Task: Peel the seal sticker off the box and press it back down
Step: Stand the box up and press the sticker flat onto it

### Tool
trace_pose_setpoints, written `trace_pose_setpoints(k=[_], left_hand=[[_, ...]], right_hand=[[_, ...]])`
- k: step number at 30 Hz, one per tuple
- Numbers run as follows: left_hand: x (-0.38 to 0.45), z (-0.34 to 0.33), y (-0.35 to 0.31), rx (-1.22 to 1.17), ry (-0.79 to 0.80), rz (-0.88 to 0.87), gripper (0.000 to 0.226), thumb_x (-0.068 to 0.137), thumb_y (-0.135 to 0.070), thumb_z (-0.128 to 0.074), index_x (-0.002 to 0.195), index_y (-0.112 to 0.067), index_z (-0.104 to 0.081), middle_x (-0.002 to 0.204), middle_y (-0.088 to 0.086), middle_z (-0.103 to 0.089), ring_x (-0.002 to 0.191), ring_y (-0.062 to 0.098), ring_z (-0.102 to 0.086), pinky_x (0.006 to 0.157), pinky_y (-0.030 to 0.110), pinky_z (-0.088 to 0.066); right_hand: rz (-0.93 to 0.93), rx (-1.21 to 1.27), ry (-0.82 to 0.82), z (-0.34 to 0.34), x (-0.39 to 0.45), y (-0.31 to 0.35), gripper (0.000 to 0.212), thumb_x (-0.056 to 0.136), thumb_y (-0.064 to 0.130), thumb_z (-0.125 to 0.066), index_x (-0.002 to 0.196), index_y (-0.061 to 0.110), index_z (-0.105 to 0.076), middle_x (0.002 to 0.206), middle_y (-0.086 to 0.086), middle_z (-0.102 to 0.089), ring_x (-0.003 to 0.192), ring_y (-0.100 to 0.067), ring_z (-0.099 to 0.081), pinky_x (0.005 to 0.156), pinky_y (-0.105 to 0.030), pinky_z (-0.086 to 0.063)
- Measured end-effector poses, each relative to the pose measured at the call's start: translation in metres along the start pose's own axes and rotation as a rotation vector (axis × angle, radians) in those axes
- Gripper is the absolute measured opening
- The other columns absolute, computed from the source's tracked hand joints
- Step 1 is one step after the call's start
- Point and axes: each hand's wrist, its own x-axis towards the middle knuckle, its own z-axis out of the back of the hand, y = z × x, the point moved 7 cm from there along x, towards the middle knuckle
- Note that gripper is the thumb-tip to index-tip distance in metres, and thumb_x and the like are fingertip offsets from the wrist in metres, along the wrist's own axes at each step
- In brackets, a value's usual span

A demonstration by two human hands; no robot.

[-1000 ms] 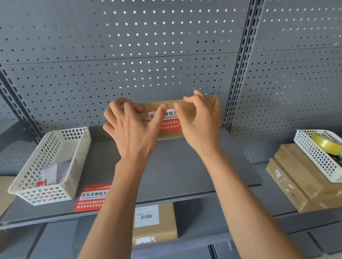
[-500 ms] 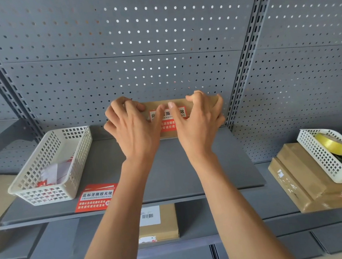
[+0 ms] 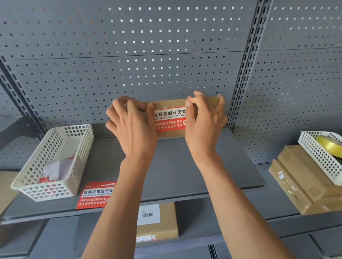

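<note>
Mid-frame, against the pegboard (image 3: 155, 45) at the back of the shelf (image 3: 181, 171): box (image 3: 170, 104), sticker (image 3: 170, 120) on its front reading "此标签撕毁无效" and "CIBIAOQIANSIHUIWUXIAO", white text on red below. Left hand (image 3: 133, 125) curled over the box's left end, thumb by the sticker's left edge. Right hand (image 3: 204, 121) curled over the right end, thumb at the sticker's right edge. Lower left: identical loose sticker (image 3: 96, 195) beside a basket (image 3: 51, 193).

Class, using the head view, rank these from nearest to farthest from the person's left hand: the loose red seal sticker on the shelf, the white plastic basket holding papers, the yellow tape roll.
From the left hand:
1. Loose red seal sticker, below-left, at the shelf's front edge.
2. White plastic basket holding papers, left.
3. Yellow tape roll, far right.
</note>
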Motion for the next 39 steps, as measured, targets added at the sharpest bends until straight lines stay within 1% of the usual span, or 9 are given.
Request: trace_pose_setpoints(k=[7,12,14,19,23,28,34,36,39], left_hand=[[-0.002,0.001,-0.001,-0.019,0.016,-0.011,0.027,0.1,-0.043,-0.046,0.093,-0.018,-0.056,0.125,0.004,-0.047,0.119,0.031,-0.039,0.094,0.05,-0.035],[-0.009,-0.002,-0.003,0.04,0.021,-0.035,0.062,0.084,-0.078,-0.051,0.098,-0.018,-0.056,0.125,0.002,-0.046,0.12,0.029,-0.038,0.093,0.044,-0.032],[-0.01,-0.002,-0.003,0.052,0.023,-0.053,0.07,0.078,-0.084,-0.053,0.1,-0.017,-0.055,0.126,0.002,-0.046,0.122,0.029,-0.038,0.094,0.045,-0.032],[-0.008,-0.002,0.0,0.044,0.048,-0.104,0.057,0.082,-0.07,-0.061,0.103,-0.017,-0.055,0.127,0.004,-0.045,0.121,0.031,-0.037,0.094,0.045,-0.033],[-0.007,0.001,0.003,0.009,0.069,-0.143,0.042,0.091,-0.057,-0.059,0.105,-0.017,-0.056,0.13,0.004,-0.044,0.123,0.031,-0.036,0.095,0.044,-0.032],[-0.005,0.003,0.008,-0.05,0.112,-0.196,0.026,0.096,-0.041,-0.059,0.108,-0.018,-0.058,0.134,0.005,-0.043,0.125,0.03,-0.034,0.097,0.044,-0.03],[-0.004,0.006,0.011,-0.085,0.15,-0.221,0.021,0.099,-0.034,-0.055,0.112,-0.018,-0.058,0.136,0.005,-0.041,0.127,0.027,-0.03,0.098,0.043,-0.03],[-0.005,0.006,0.01,-0.085,0.165,-0.214,0.033,0.094,-0.047,-0.06,0.111,-0.019,-0.057,0.135,0.003,-0.041,0.127,0.024,-0.03,0.099,0.043,-0.029],[-0.006,0.005,0.006,-0.047,0.192,-0.205,0.072,0.07,-0.078,-0.066,0.111,-0.02,-0.055,0.135,0.001,-0.04,0.127,0.024,-0.03,0.096,0.037,-0.025]], right_hand=[[-0.01,0.0,0.022,0.001,-0.001,-0.002,0.021,0.102,0.033,-0.05,0.108,0.024,-0.069,0.132,0.012,-0.066,0.14,-0.04,-0.038,0.094,-0.049,-0.037],[0.057,-0.06,0.065,0.001,-0.009,0.005,0.045,0.093,0.059,-0.054,0.115,0.022,-0.064,0.142,0.008,-0.058,0.144,-0.042,-0.03,0.096,-0.048,-0.031],[0.086,-0.099,0.065,0.0,-0.011,0.005,0.051,0.089,0.062,-0.057,0.117,0.02,-0.062,0.144,0.006,-0.056,0.144,-0.045,-0.03,0.093,-0.049,-0.033],[0.115,-0.088,0.098,-0.002,-0.01,0.001,0.049,0.092,0.062,-0.055,0.118,0.021,-0.062,0.146,0.008,-0.053,0.145,-0.045,-0.028,0.092,-0.05,-0.032],[0.151,-0.039,0.101,0.003,-0.008,-0.004,0.037,0.098,0.05,-0.054,0.12,0.024,-0.065,0.145,0.012,-0.054,0.144,-0.042,-0.03,0.092,-0.048,-0.035],[0.185,0.032,0.115,0.005,-0.005,-0.013,0.033,0.101,0.041,-0.05,0.124,0.026,-0.068,0.142,0.014,-0.058,0.144,-0.04,-0.031,0.092,-0.046,-0.035],[0.152,0.145,0.134,0.006,-0.004,-0.016,0.033,0.102,0.036,-0.048,0.123,0.025,-0.07,0.141,0.011,-0.06,0.146,-0.04,-0.029,0.098,-0.051,-0.036],[0.155,0.127,0.17,0.006,-0.005,-0.016,0.036,0.099,0.043,-0.053,0.126,0.025,-0.068,0.144,0.01,-0.057,0.147,-0.039,-0.027,0.1,-0.053,-0.036],[0.198,0.053,0.259,0.004,-0.008,-0.013,0.06,0.086,0.063,-0.061,0.133,0.025,-0.06,0.153,0.01,-0.047,0.151,-0.039,-0.017,0.104,-0.05,-0.032]])
